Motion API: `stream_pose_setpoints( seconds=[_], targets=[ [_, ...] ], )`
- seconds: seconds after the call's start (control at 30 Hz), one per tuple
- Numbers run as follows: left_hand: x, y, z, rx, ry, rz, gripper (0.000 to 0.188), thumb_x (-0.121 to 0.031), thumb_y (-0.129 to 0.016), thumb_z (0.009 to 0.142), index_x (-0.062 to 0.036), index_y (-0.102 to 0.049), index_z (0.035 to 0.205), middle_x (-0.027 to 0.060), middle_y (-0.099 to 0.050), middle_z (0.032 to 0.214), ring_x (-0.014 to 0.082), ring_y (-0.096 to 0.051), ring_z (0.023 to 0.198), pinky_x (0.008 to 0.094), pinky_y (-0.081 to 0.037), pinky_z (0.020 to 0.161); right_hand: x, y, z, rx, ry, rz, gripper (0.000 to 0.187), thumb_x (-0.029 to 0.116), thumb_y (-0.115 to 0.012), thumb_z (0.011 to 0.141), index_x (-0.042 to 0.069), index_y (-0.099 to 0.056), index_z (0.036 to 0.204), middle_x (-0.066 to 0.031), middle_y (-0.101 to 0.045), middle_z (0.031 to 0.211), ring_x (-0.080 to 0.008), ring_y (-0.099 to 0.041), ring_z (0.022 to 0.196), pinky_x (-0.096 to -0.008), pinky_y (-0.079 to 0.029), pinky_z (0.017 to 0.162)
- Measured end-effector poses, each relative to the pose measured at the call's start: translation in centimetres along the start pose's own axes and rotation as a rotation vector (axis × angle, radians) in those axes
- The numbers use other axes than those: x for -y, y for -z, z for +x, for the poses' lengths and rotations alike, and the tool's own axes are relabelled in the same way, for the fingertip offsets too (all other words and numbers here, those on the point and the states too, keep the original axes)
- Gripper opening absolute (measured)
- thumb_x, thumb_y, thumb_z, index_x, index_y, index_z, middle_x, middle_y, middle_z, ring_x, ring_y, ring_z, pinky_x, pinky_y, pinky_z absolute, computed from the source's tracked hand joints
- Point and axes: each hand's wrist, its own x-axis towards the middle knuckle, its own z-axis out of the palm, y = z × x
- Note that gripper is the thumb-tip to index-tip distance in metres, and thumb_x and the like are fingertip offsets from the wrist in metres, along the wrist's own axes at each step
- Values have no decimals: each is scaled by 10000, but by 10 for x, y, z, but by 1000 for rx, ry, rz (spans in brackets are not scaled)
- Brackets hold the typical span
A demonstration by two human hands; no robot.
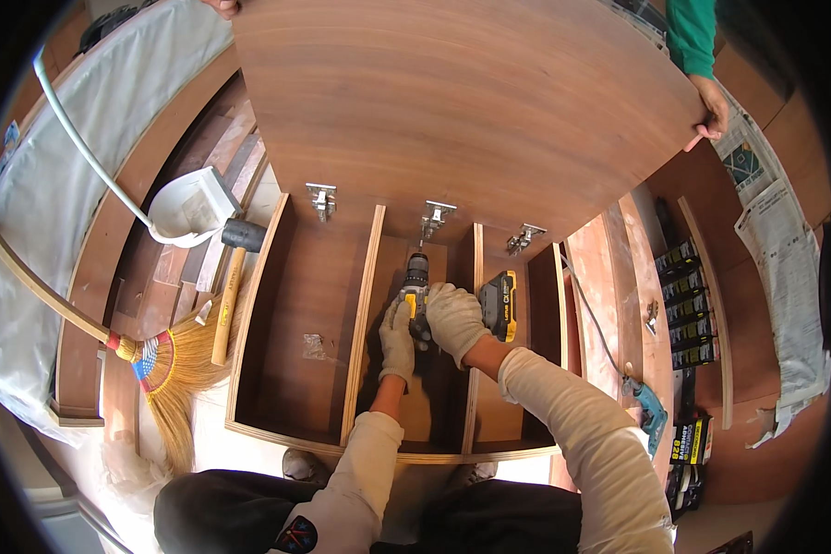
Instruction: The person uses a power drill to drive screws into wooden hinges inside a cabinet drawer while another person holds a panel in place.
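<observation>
My gloved right hand (457,319) is closed around the handle of a yellow and black cordless drill (416,273), its battery pack (500,307) jutting out to the right. On the drill's left side, my gloved left hand (396,343) wraps the body. The drill's bit points away from me and meets the middle metal hinge (438,215), or nearly does; contact is too small to tell. Similar hinges sit left (322,200) and right (524,239) along the near edge of a large wooden panel (471,111). Below my hands lies an open wooden cabinet (365,323) with dividers.
Another person's hand (711,109), green-sleeved, steadies the panel's right edge; a second hand (222,7) holds its far left corner. Left are a mallet (228,309), a straw broom (183,369) and a white dustpan (197,205). A blue corded power tool (651,415) lies right.
</observation>
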Motion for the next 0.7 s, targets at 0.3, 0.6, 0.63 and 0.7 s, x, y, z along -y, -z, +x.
stream_pose_setpoints(
  seconds=[0.3,0.6,0.63,0.7],
  targets=[
    [8,-4,1,-51,-11,-68,408,-294,-590,1027,-30,-643,1333,18,-664,837,87,-572,537,240,-438,404,1,-4,0,-19,-4,-50,367,186,-750,841,-34,-598,1092,-163,-670,966,-289,-730,885,-390,-599,687],
    [6,-5,5,-43,34,-105,412,-281,-593,1027,-27,-641,1347,13,-665,844,84,-565,549,249,-444,421,0,4,1,39,-5,-10,340,177,-724,856,-42,-599,1085,-174,-678,969,-296,-730,888,-397,-597,701],
    [5,-5,4,-46,35,-94,411,-283,-592,1028,-25,-643,1344,13,-664,845,85,-564,549,248,-445,425,1,4,1,26,-13,18,341,173,-726,855,-44,-599,1085,-176,-678,971,-296,-730,889,-395,-597,703],
    [2,-6,1,-48,37,-74,411,-288,-589,1030,-22,-646,1337,13,-663,845,86,-562,549,248,-447,432,-1,1,1,2,-21,29,346,172,-731,852,-46,-599,1087,-176,-679,976,-296,-731,893,-393,-599,706]
  ],
)
